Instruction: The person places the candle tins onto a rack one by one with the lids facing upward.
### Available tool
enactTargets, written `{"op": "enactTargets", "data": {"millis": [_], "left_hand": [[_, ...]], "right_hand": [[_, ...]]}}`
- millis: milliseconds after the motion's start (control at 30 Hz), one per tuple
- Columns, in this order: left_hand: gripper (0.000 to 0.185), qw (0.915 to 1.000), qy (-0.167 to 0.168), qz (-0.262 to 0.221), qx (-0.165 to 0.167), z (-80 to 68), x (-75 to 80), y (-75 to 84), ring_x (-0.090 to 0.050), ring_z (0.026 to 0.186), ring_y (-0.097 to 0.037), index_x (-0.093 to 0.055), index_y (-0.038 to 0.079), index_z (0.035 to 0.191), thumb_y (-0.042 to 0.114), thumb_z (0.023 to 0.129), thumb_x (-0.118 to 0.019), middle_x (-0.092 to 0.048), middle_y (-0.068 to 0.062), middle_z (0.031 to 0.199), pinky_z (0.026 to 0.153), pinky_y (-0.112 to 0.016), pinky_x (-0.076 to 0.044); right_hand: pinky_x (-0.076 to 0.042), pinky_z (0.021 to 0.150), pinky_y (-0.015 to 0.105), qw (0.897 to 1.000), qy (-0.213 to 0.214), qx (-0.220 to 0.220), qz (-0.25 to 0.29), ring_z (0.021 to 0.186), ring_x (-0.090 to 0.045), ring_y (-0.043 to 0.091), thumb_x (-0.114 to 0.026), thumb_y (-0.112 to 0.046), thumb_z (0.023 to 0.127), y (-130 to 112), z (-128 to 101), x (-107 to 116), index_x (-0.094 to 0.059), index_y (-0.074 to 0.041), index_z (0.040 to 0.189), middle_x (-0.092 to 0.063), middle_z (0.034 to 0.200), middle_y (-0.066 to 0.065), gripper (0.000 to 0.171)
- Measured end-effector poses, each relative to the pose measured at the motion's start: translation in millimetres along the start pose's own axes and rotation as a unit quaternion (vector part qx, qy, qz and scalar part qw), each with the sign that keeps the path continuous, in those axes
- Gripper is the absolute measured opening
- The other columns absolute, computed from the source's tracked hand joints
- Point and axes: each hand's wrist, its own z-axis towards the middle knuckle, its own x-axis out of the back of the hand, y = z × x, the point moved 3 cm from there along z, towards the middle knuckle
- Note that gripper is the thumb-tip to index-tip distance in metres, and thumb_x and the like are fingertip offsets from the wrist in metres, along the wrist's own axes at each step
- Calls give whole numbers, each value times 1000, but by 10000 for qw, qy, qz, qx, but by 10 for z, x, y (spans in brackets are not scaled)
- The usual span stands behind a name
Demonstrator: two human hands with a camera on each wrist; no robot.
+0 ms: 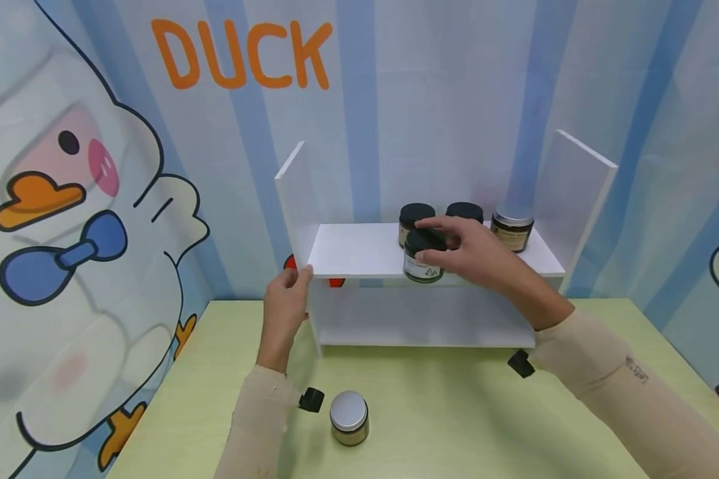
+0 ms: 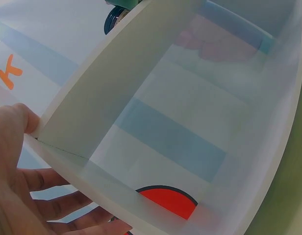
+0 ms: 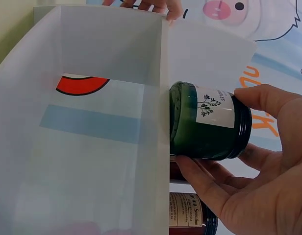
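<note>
Right hand (image 1: 479, 256) grips the green jar (image 1: 423, 256) at the shelf's (image 1: 359, 256) near edge; left hand (image 1: 284, 299) pinches the shelf's left corner — set the jar down flat, well in from the edge.

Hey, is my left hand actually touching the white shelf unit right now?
Touching. The left wrist view shows the left hand with its thumb pressed on the front corner of the white shelf unit; the head view agrees.

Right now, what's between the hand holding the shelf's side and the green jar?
In the head view, only bare white shelf board lies between the left hand and the green jar, which the right hand holds.
</note>
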Motion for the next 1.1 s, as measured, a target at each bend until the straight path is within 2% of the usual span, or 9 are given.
{"op": "enactTargets", "data": {"millis": [167, 333, 633, 900, 1100], "left_hand": [[53, 10000, -53, -39, -16, -7, 6, 5, -52, 108, -29, -63, 10, 121, 57, 100, -50, -60, -13, 123, 85, -50, -58], [50, 10000, -44, -68, -46, -6, 8, -6, -52, 104, -28, -63, 11, 115, 57, 100, -50, -58, -14, 117, 83, -50, -58], [49, 10000, -8, -46, -80, -5, 3, -6, -52, 105, -27, -63, 10, 116, 55, 101, -50, -59, -11, 116, 82, -48, -59], [55, 9999, -101, -109, -15, -14, 10, -2, -53, 110, -28, -63, 10, 124, 58, 100, -50, -59, -9, 123, 86, -49, -58], [54, 9998, -152, -122, 11, -16, 10, -5, -53, 111, -28, -63, 12, 123, 58, 100, -51, -59, -10, 124, 86, -49, -58]], "right_hand": [[-52, 81, 36, 9998, -174, -10, 70, 112, -63, 29, -70, -30, 95, -38, 31, 28, -52, -16, 148, -54, 142, 16, 58], [-52, 79, 37, 9994, -332, -78, -24, 111, -63, 28, -70, -29, 94, -88, 68, 70, -54, -16, 145, -55, 141, 18, 56], [-47, 100, 51, 9986, -372, -149, -339, 127, -52, 31, -74, -31, 90, -143, 115, 94, -59, -17, 141, -52, 141, 16, 55], [-51, 89, 46, 9975, -509, -147, -478, 117, -57, 30, -73, -33, 90, -168, 175, 91, -58, -17, 141, -53, 139, 15, 55], [-52, 82, 42, 9970, -585, -205, -457, 116, -58, 31, -72, -33, 91, -201, 189, 80, -58, -17, 142, -51, 140, 16, 56]]}}
